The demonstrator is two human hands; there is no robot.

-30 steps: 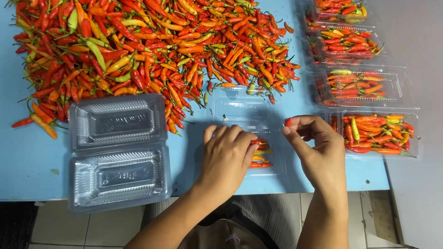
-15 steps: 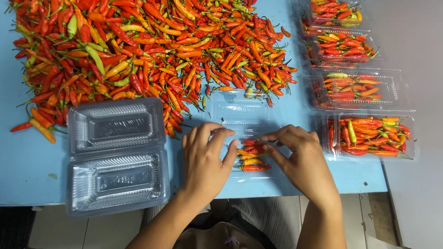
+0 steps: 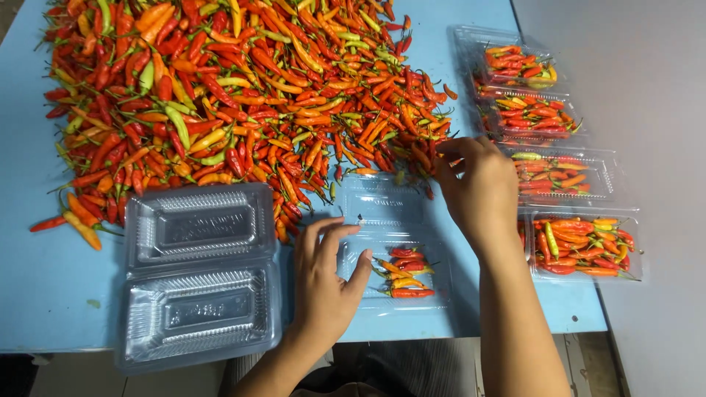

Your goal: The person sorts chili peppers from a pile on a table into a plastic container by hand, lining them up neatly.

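1. Right hand (image 3: pixel 478 187) has left the open clear clamshell tray (image 3: pixel 393 254) and now reaches the edge of the chili pile (image 3: pixel 243 95); fingers curled on peppers there, but whether any are gripped cannot be told.
2. Left hand (image 3: pixel 323 283) has slid to the tray's left rim, flat, fingers spread, holding nothing.
3. A few chilies (image 3: pixel 403 272) lie in the tray's near half.
4. Judgement: filling goes on; the tray is far from full.
5. Four filled trays (image 3: pixel 581 246) sit at right.

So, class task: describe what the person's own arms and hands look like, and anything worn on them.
Both forearms are bare, with no sleeves in view. The left hand and right hand wear no gloves, and no rings, watch or bracelets show. The fingernails look short and unpainted. No markings or cables are visible on either arm.
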